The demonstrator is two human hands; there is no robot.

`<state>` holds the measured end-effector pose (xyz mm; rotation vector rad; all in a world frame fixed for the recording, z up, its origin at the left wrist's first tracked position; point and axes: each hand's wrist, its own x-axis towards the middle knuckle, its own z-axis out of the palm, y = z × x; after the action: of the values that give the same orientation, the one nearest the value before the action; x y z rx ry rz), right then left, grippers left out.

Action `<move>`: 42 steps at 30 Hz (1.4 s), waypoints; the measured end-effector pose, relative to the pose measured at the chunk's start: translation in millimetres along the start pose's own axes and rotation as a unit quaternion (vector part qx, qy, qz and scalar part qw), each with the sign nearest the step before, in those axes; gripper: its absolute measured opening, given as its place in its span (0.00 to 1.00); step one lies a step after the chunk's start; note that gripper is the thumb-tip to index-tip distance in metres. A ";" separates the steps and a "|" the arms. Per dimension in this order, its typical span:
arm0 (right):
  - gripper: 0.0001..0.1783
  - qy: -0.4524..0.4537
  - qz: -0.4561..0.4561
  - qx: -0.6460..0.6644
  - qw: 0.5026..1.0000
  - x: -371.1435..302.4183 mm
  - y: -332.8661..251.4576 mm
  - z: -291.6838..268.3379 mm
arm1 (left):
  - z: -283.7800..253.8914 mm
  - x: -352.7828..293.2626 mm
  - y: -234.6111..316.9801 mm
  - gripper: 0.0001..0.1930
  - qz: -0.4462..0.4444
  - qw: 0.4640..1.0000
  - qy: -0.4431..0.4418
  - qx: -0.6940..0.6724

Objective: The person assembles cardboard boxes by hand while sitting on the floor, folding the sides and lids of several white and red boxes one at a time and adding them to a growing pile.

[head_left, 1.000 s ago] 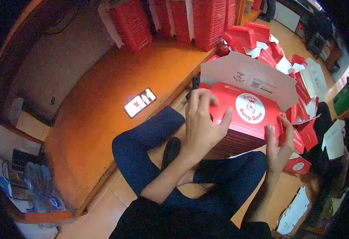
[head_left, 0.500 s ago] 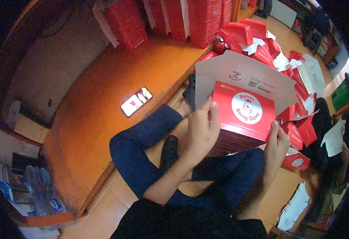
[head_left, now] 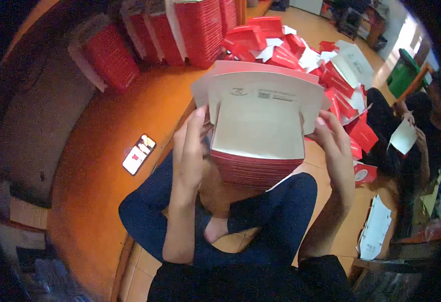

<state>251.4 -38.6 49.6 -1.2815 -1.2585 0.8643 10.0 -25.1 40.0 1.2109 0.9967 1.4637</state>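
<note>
A tall stack of nested red cardboard food boxes (head_left: 255,168) rests by my crossed legs. Its top box (head_left: 260,128) lies open, with its plain white inside facing up. A white lid with a small print (head_left: 266,83) stands raised at the far side, and a red edge shows behind it. At the left side flap, my left hand (head_left: 190,146) is closed around the cardboard, thumb on top and the other fingers partly hidden. My right hand (head_left: 333,141) grips the opposite side flap, its fingertips partly behind the board.
Loose red boxes (head_left: 286,48) are heaped ahead. Stacked boxes (head_left: 200,32) stand on the orange wooden platform (head_left: 95,186), where a lit phone (head_left: 139,154) lies. At right, another person's hands (head_left: 419,138) hold a white sheet (head_left: 403,137). White flat cardboard (head_left: 375,226) lies nearby.
The red printed panel on top no longer shows; the white inside of the box does. Both hands have shifted to its side flaps. The whole view has turned somewhat right.
</note>
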 end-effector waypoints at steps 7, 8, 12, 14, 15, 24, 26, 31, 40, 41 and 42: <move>0.20 -0.036 -0.057 -0.017 0.998 5.0 3.2 -5.2 | -0.2 2.7 1.3 0.28 0.001 0.996 0.002 0.086; 0.20 -0.044 -0.068 -0.015 0.997 5.6 2.5 -5.8 | -0.9 3.2 3.5 0.28 -0.001 0.996 -0.007 0.091; 0.21 -0.030 -0.072 -0.038 0.996 2.4 -2.4 -1.5 | -5.2 7.7 -2.9 0.28 -0.012 0.997 -0.008 0.073; 0.23 -0.030 -0.059 -0.025 0.998 1.7 -1.9 -1.7 | -8.3 12.4 -8.8 0.28 0.012 0.997 -0.014 0.071; 0.23 -0.031 -0.059 -0.025 0.997 1.6 -4.0 -1.5 | -11.7 13.9 -8.7 0.28 0.012 0.997 -0.013 0.071; 0.20 -0.056 -0.085 -0.101 0.990 4.4 2.4 -6.5 | -18.6 12.9 -9.3 0.26 -0.018 0.994 -0.104 0.038; 0.20 -0.065 -0.095 -0.072 0.991 2.1 3.4 -8.0 | -25.2 17.3 -17.5 0.25 -0.004 0.993 -0.117 0.034; 0.22 -0.061 -0.111 -0.079 0.989 5.9 4.7 -1.9 | -34.5 19.3 -10.8 0.28 -0.003 0.993 -0.117 -0.030; 0.22 -0.044 -0.106 -0.061 0.992 8.9 10.2 -3.3 | -31.6 26.3 -3.1 0.30 -0.037 0.992 -0.103 -0.067; 0.22 -0.052 -0.107 -0.062 0.991 9.2 10.3 -2.5 | -32.7 25.7 -2.0 0.30 -0.037 0.992 -0.096 -0.069; 0.23 -0.042 -0.102 -0.046 0.993 9.6 10.6 -2.0 | -33.1 25.3 -1.2 0.30 -0.038 0.990 -0.103 -0.089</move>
<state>256.9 -28.1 41.3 -1.1745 -1.4830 0.7269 -23.8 -0.6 38.2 1.1547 0.7477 1.3082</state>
